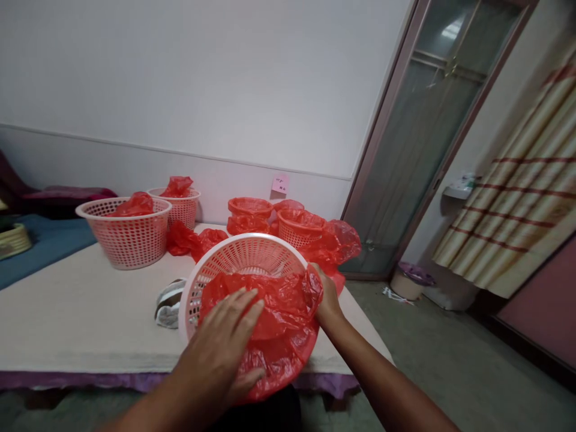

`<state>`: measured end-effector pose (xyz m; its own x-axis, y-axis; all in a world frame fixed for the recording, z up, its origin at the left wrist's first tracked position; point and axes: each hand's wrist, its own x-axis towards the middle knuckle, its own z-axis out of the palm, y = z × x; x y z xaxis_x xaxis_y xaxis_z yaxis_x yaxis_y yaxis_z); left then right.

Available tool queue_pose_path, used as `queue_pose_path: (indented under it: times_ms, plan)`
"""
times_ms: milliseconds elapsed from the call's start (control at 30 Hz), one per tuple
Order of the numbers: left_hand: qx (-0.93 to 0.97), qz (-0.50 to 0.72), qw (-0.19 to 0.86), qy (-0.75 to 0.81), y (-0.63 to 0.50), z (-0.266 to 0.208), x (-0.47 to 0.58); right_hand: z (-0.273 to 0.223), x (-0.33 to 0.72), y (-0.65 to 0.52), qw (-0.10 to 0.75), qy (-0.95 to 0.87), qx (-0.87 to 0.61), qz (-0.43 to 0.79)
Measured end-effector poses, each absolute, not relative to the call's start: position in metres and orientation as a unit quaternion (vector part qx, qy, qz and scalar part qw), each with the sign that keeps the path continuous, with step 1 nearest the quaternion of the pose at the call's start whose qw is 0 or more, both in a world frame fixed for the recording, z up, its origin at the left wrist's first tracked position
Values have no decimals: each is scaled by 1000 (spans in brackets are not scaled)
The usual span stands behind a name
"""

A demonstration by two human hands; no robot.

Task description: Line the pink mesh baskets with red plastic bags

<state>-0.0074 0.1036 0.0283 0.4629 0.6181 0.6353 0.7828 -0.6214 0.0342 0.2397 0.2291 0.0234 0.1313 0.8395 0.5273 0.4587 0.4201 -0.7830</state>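
Basket (234, 264) tilted toward me at the table's (67, 324) near edge | my left hand (225, 342) lies flat, fingers spread, on the red bag (274, 318) | right hand (326, 297) grips the rim | risk, I judge: thin film tearing, or slipping off the rim.

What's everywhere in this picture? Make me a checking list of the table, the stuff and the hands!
Surface: pale table with purple edge.
Job's things: tilted pink basket, red plastic bag spread over its mouth.
Clutter: more baskets holding red bags, loose red bags, striped cloth.
Hands: left hand flat on the bag; right hand grips the rim.
Cables: nothing seen.
Surroundings: white wall, glass door, striped curtain.
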Motion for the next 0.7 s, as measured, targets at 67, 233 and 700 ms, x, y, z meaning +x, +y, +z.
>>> queue_pose_path:
  times_ms: [67, 233, 700]
  plan:
    - [-856, -311, 80, -406, 118, 27, 11, 27, 237, 226, 531, -658, -511, 155]
    - [-808, -379, -96, -441, 158, 48, 6, 30, 238, 216, 473, -698, -525, 111]
    - [-685, -327, -472, -448, 189, 125, -40, 41, 223, 208, 352, -744, -568, -2]
